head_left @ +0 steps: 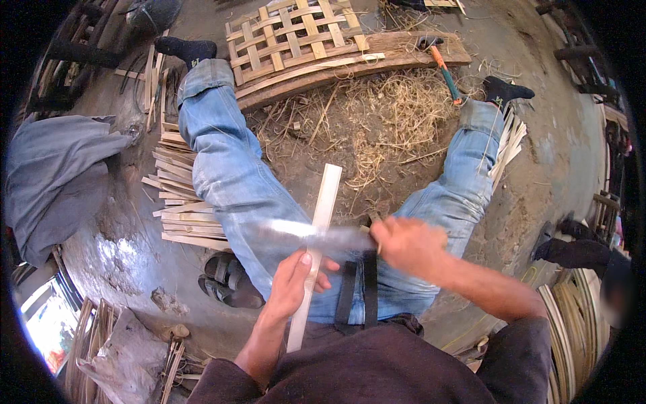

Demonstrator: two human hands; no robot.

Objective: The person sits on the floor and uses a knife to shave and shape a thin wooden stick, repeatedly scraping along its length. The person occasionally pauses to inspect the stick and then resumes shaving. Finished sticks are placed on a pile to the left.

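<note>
My left hand (296, 281) grips a pale, flat wooden strip (328, 192), with the thumb lying along its face. The strip stands slanted over my lap, its top end pointing away from me. My right hand (412, 246) is closed around the handle of a knife. The knife blade (286, 230), smeared by motion, reaches left across the strip just above my left fingers. Whether its edge touches the wood cannot be made out. Dark straps (346, 293) hang beneath the knife, over my jeans.
Between my outstretched legs lie curly shavings (397, 128). Beyond them, a woven lattice panel (296, 40) rests against a thick plank (404, 54), with an orange-and-green-handled hammer (444, 71) on it. Stacked strips (192, 219) and sandals (229, 279) are at left; more strips (572, 323) stand at right.
</note>
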